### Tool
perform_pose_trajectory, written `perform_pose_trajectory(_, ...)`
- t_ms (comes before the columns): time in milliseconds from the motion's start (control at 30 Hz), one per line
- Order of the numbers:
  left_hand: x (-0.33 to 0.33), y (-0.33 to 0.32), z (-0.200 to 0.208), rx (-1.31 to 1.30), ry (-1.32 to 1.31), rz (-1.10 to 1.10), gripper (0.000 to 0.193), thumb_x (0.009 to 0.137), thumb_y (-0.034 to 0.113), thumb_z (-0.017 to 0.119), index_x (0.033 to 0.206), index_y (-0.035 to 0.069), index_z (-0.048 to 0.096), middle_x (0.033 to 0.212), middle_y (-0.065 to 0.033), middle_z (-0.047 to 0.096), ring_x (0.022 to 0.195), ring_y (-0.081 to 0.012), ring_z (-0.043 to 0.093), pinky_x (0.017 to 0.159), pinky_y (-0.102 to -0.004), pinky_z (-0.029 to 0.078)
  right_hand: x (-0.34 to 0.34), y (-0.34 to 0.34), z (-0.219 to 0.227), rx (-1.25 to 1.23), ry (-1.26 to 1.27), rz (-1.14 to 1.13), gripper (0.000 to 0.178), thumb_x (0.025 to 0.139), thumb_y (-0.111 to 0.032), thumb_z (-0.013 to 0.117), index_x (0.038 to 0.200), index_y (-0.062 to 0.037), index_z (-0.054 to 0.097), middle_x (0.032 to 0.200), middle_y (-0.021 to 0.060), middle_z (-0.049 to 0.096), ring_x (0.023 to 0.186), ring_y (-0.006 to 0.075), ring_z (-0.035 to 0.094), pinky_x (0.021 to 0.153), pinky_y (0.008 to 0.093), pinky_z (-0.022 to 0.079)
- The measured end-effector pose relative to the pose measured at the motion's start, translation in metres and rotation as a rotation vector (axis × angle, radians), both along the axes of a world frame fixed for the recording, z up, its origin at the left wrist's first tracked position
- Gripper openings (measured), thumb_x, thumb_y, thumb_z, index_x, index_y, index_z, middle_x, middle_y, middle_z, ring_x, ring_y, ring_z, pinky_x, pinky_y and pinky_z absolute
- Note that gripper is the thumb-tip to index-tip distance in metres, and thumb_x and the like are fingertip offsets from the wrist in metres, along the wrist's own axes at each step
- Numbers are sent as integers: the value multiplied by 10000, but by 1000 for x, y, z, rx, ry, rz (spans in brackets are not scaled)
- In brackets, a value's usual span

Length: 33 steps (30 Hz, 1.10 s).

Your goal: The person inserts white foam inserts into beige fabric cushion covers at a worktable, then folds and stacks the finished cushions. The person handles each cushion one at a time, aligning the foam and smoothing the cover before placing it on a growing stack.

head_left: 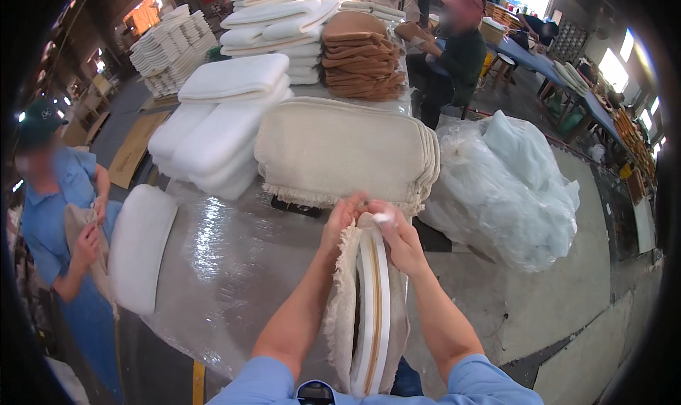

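Note:
A beige fabric cover (345,291) with a frayed edge stands on end close to my body. Along its opening runs a long white strip (366,313) with a tan line down the middle, which looks like a zipper. My left hand (342,224) closes on the cover's far end from the left. My right hand (399,238) grips the same end from the right, something white on its thumb. The fingertips of both hands meet there, and what lies between them is too small to make out. Just beyond is a stack of beige fabric covers (344,150) with fringed near edges.
White foam pads (227,135) are piled at the left, and one white pad (144,249) lies at the table's left edge. Brown covers (362,57) are stacked farther back. A clear plastic bag (511,192) bulges at the right. One co-worker (64,213) handles cloth at left; another (454,57) sits behind.

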State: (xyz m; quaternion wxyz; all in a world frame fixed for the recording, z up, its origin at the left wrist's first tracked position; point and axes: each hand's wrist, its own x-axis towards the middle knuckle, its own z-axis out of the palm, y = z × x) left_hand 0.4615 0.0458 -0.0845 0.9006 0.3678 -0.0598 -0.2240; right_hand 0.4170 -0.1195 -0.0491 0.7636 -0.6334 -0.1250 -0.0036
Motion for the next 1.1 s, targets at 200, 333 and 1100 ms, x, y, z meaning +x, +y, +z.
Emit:
perform_pose_trajectory(200,-8,-11,-11,-109,153,-47,496,1139,330,354,1366,-22,621,1245,-113,708,1172,-203,658,1074,-352,500,1,-16,29,-729,-353,80,328,978,-40,663,1301,-83,699,1381,88,673,1339,342,509,1159,442,401)
perform_pose_trajectory(333,1,-13,-25,59,60,23,411,1117,309,439,1226,-13,669,1112,-56,695,1013,-131,644,925,-292,514,-4,-7,13,-655,-338,-37,261,957,-7,665,1205,-72,715,1340,89,683,1322,347,517,1164,449,388)
perform_pose_trajectory(1100,-260,170,11,757,-174,951,271,1060,336,516,866,150,484,822,1,501,741,-152,539,707,-374,493,-250,-76,-64,451,425,-512,375,1131,-232,506,1441,-59,627,1390,46,672,1270,138,593,1099,302,426)
